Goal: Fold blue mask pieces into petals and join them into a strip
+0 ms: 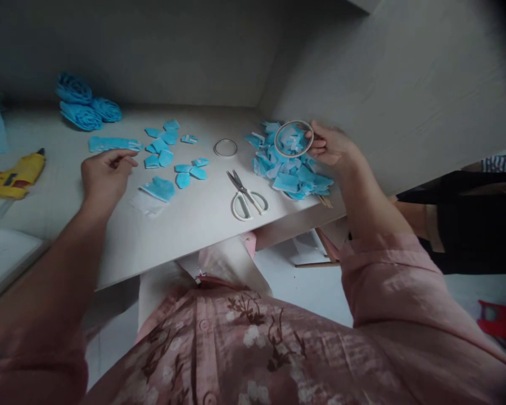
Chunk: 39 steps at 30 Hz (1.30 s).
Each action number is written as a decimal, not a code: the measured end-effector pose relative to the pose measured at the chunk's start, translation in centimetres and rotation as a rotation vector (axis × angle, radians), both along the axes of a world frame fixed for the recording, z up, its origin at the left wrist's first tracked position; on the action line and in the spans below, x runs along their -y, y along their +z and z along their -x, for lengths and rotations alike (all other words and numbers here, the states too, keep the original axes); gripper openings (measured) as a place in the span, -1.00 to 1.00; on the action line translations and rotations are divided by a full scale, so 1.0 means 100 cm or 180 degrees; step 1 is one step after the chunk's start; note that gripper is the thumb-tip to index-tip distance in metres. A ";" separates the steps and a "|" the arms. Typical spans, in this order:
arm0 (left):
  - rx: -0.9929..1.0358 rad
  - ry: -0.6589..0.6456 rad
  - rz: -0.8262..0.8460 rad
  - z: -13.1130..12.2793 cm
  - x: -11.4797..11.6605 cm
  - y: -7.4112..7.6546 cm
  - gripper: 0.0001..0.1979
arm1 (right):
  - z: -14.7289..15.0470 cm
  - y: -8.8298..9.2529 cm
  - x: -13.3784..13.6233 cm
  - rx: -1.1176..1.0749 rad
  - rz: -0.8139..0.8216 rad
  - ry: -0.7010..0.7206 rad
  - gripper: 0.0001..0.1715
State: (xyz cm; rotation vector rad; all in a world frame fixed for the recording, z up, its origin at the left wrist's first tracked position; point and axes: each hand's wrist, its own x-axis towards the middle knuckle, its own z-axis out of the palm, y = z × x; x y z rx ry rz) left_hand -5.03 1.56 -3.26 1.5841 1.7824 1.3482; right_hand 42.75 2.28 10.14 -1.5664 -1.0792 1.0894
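Observation:
My right hand (331,145) grips a thin pale ring (276,147) by its right edge. The ring is held up over a heap of cut blue and white fabric-like scraps (306,183). My left hand (107,177) is closed, thumb and fingers curled together, just in front of a folded blue strip (113,144); whatever it may pinch is hidden. Right of that hand lie small blue petal-shaped pieces (165,157) and a blue piece (162,188) on a whitish sheet. A second thin ring (225,156) lies on the table, above white-handled scissors (249,203) with slightly parted blades.
Rolled blue bundles (82,115) sit at the back left. A yellow glue gun (19,177) and a white box-like object (8,259) are at the left. Thin sticks (326,201) poke out under the scraps by the table edge. Another person (468,219) is at the right.

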 end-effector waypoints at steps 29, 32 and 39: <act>-0.1036 -0.1199 -0.0203 -0.059 0.044 0.070 -0.71 | 0.085 -0.055 -0.031 0.3169 -0.1069 0.1579 -0.78; -0.1045 -0.1150 -0.0022 -0.049 0.046 0.062 -0.72 | 0.101 -0.073 -0.042 0.4190 -0.1004 0.1759 -0.71; -0.1088 -0.1136 -0.0037 -0.017 0.043 0.042 -0.70 | 0.060 -0.059 -0.030 0.4054 -0.0908 0.1792 -0.60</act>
